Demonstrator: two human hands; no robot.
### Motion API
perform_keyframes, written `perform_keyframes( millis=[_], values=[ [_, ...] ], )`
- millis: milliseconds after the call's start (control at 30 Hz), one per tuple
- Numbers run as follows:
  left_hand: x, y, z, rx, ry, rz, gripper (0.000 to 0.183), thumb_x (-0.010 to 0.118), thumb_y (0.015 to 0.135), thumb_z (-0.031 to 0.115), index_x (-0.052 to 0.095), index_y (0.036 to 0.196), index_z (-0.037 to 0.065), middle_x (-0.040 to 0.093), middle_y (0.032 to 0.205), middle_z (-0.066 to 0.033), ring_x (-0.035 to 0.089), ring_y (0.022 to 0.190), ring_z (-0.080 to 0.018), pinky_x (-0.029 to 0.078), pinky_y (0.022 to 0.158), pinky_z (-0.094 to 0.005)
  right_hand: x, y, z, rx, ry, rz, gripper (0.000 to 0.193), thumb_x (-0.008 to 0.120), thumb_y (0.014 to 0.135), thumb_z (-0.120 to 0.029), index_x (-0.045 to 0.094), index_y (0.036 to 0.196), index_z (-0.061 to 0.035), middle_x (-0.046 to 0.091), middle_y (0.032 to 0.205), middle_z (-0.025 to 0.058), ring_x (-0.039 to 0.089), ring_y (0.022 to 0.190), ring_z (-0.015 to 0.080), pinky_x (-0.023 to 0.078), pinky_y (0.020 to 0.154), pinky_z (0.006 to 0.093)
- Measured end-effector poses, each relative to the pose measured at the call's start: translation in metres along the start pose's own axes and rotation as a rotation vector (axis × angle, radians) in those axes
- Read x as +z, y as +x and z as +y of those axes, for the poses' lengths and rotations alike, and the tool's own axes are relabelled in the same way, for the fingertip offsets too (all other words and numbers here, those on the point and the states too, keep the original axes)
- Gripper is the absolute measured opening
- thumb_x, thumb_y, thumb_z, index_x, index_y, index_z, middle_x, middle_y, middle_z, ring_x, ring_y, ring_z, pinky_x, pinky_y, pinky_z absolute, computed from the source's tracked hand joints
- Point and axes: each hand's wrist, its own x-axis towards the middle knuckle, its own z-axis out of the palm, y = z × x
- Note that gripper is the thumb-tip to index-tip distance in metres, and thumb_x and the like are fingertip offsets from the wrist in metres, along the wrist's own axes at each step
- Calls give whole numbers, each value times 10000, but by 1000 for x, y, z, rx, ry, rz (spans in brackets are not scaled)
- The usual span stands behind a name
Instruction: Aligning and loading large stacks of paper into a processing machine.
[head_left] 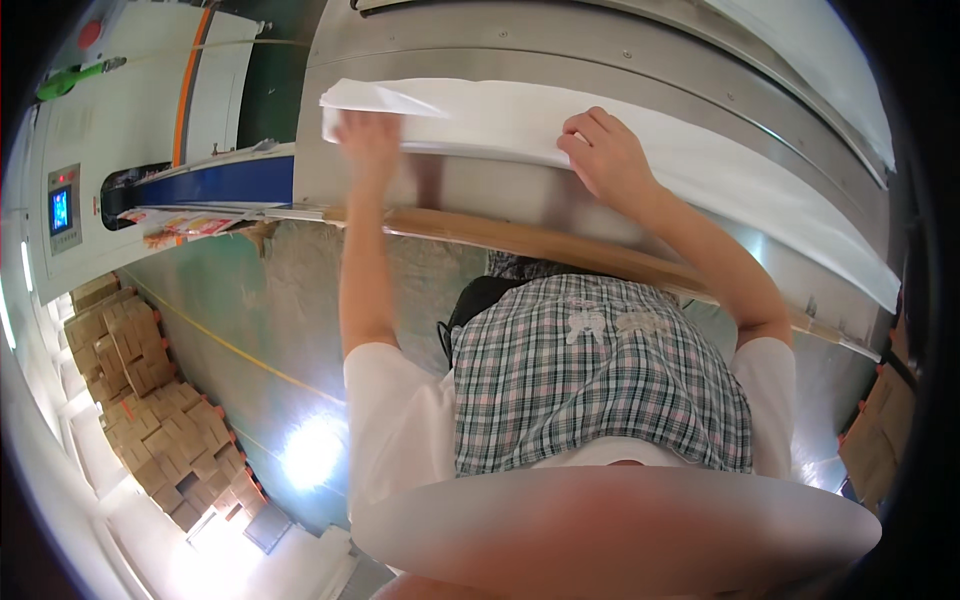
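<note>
A long white sheet, paper or cloth, lies across the steel worktop in front of me. Its left end is folded over, and a flap lifts there. My left hand is at that left end, palm down, with its fingertips at the flap; motion smears it, so its grip is unclear. Farther right, my right hand has curled fingers, pinching near the sheet's close edge. From there the sheet runs on to the right as a long band.
The steel worktop has a brown front edge. At left stand a white machine with a small screen and a blue conveyor belt carrying printed sheets. Stacked cardboard boxes stand on the lower-left floor, with more boxes at right.
</note>
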Motion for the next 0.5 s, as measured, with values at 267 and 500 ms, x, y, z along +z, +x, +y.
perform_keyframes(
  millis=[267,500],
  values=[
    [-79,64,-39,-141,-586,93,249,527,822,89,576,1065,67,614,942,-97,588,782,-181,479,696,-290,0,-17,11,42,3,-47,164,575,606,-9,542,761,-55,540,888,61,502,835,241,451,699,323],
    [-93,74,67,357,-370,-566,336,441,875,337,619,967,67,613,959,-156,562,867,-339,452,755,-391,-1,-15,11,29,-12,-78,186,580,600,-8,548,776,-57,542,905,61,500,848,245,443,724,328]
  ],
)
